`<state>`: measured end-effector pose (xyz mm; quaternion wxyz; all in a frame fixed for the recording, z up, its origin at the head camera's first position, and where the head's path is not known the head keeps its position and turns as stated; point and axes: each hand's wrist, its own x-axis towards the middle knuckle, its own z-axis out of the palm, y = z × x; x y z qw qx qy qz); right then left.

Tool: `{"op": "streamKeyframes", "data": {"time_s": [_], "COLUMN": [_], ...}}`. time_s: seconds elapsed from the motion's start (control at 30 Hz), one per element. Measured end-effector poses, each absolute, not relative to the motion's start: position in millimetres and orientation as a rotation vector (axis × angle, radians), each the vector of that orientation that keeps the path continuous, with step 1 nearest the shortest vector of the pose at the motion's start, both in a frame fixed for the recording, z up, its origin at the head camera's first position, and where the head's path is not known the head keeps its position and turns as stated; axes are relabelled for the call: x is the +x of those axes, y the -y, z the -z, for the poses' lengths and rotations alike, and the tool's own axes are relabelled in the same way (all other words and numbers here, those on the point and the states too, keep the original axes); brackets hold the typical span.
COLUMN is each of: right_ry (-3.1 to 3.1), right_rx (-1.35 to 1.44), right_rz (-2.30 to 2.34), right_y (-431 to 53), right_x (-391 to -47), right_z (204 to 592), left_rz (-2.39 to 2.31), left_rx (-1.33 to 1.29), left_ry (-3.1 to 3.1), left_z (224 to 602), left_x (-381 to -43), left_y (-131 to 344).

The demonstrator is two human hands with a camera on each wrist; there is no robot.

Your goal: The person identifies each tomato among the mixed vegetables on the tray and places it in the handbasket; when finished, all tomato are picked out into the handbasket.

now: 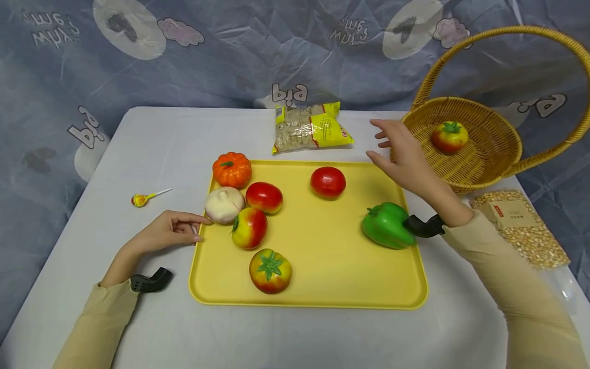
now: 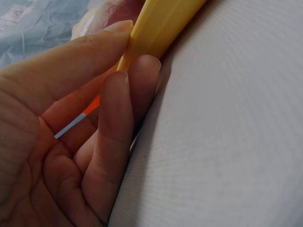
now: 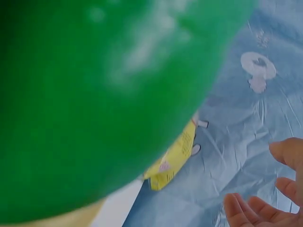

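My left hand pinches the left rim of the yellow tray; the left wrist view has the tray's edge between thumb and fingers. My right hand, its fingers spread and holding nothing, hovers by the tray's back right corner, beside the wicker basket. Inside the basket lies a red-yellow toy tomato. The tray bears a green bell pepper, a pumpkin, a garlic bulb, red oval fruits, a red-yellow fruit and a green-leaved tomato. Close to the right wrist camera, the pepper fills much of that view.
Behind the tray lies a yellow, partly clear bag. A lollipop is on the white table at the left. A pack of yellow grains sits at the right, below the basket. Patterned grey-blue cloth hangs behind.
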<state>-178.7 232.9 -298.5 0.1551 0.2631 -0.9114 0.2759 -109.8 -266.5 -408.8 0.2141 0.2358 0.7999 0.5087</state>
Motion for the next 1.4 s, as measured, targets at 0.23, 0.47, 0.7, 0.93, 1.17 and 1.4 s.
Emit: {"op": "streamKeyframes", "data": {"time_s": [0.23, 0.47, 0.7, 0.93, 1.17, 1.4], "right_ry": [2.741, 2.862, 2.926, 3.056, 3.157, 3.079], "right_rx": [0.835, 0.975, 1.059, 1.096, 1.136, 1.114], "right_rz": [-0.841, -0.896, -0.921, -0.878, -0.901, -0.907], "right_y": [-215.8, -201.8, -191.2, -185.3, -181.4, -183.2], "right_x": [-184.4, -186.4, -187.9, -190.0, -193.1, -194.1], "right_z": [305.5, 323.6, 334.8, 337.1, 340.6, 341.0], "left_rz": [-1.4, -1.406, -1.423, -1.432, -1.442, -1.452], "left_rx": [0.652, 0.647, 0.659, 0.655, 0.652, 0.664], "left_ry": [-2.224, -2.223, -2.203, -2.204, -2.197, -2.191], "left_z": [408.7, 407.4, 408.4, 408.6, 408.7, 409.1], "left_x": [-110.0, -110.3, -110.8, -109.9, -109.6, -110.1], "left_y": [266.9, 265.5, 265.9, 266.4, 266.5, 266.4]}}
